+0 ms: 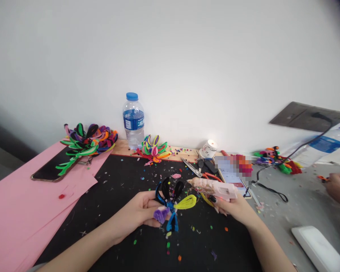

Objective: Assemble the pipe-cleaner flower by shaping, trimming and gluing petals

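Note:
My left hand (143, 209) is closed on a pipe-cleaner flower (170, 205) over the black mat. Its looped petals are black, blue, yellow and purple around a blue middle. To the right, my right hand (226, 206) is wrapped round a pale pink hot glue gun (215, 187), whose nozzle points left towards the flower. A yellow pipe-cleaner loop (206, 199) shows beside the fingers of that hand; whether they grip it I cannot tell. Behind the glue gun lie scissors (192, 167) with orange-red handles.
Finished pipe-cleaner flowers (87, 138) lie by a phone (49, 166) on pink paper (14, 204). A water bottle (133, 122) and a white spool (208, 149) stand by the wall. Coloured scraps litter the black mat (107, 249). Another person's hand (338, 185) is at far right.

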The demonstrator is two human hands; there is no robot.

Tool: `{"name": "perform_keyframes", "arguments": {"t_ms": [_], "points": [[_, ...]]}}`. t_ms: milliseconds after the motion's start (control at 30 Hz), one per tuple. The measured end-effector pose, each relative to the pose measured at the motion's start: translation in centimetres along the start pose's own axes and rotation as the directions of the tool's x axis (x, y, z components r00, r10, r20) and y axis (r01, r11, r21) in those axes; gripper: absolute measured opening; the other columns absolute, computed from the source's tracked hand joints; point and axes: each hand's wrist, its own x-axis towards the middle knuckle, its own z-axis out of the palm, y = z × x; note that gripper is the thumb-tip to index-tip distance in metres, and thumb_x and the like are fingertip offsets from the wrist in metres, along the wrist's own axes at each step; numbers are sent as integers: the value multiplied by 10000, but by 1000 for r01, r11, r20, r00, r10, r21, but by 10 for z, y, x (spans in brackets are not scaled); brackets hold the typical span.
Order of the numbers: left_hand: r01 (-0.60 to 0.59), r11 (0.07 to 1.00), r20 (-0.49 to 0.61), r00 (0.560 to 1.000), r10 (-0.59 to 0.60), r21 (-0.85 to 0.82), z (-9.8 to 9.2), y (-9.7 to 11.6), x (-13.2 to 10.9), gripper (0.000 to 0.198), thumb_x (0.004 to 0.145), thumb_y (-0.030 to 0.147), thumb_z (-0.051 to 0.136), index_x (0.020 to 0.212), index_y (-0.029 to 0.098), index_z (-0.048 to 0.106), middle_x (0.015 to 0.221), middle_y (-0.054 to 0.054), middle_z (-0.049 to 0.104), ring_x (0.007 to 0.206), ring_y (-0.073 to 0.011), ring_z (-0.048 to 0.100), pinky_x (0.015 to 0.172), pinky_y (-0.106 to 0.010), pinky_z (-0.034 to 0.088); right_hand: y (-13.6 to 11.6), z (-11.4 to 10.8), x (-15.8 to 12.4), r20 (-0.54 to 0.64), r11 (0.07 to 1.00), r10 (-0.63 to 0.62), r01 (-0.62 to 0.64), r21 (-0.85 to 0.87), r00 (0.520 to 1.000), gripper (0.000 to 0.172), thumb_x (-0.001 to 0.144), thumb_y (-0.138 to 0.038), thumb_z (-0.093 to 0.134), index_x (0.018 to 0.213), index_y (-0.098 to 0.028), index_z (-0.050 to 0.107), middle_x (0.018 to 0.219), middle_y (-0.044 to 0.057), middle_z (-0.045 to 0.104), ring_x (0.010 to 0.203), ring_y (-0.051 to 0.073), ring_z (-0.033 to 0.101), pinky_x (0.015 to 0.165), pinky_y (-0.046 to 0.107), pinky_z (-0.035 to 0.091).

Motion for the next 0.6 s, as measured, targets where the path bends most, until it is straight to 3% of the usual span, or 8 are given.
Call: {"name": "perform_keyframes", "arguments": {"t_ms": [200, 400, 533, 600], "points": [[-10, 1000, -20, 1000, 11, 15, 1, 0, 0, 360, 679, 333, 656, 993, 168, 598, 725, -19, 621, 640, -105, 549, 628, -201, 425, 5, -7, -2, -92, 1000, -8, 7, -12, 996, 274, 733, -394, 552, 824, -136, 527, 473, -19, 506, 384, 83, 404, 370, 204, 313], [-16, 1000, -4, 1000, 16, 0, 1, 1, -1, 310, 683, 324, 657, 945, 164, 613, 727, -12, 609, 658, -101, 548, 638, -198, 426, 13, -20, -6, -322, 999, -43, 48, 10, 946, 265, 726, -413, 560, 806, -160, 569, 472, -1, 513, 386, 104, 424, 355, 215, 322], [-17, 1000, -6, 1000, 17, 1, 0, 0, -1, 349, 691, 321, 652, 1006, 178, 602, 741, -10, 617, 661, -96, 553, 642, -194, 427, 17, -30, -11, -524, 977, -109, 189, 101, 845, 262, 720, -366, 590, 861, -148, 560, 521, 4, 537, 404, 105, 447, 357, 213, 336], [-18, 1000, -5, 1000, 18, 1, 0, -1, -1, 356, 695, 320, 650, 1019, 183, 598, 749, -10, 621, 667, -94, 557, 638, -188, 427, 14, -32, -13, -663, 938, -162, 322, 126, 731, 244, 720, -319, 598, 879, -141, 548, 525, -13, 528, 400, 98, 441, 354, 208, 331]]}}
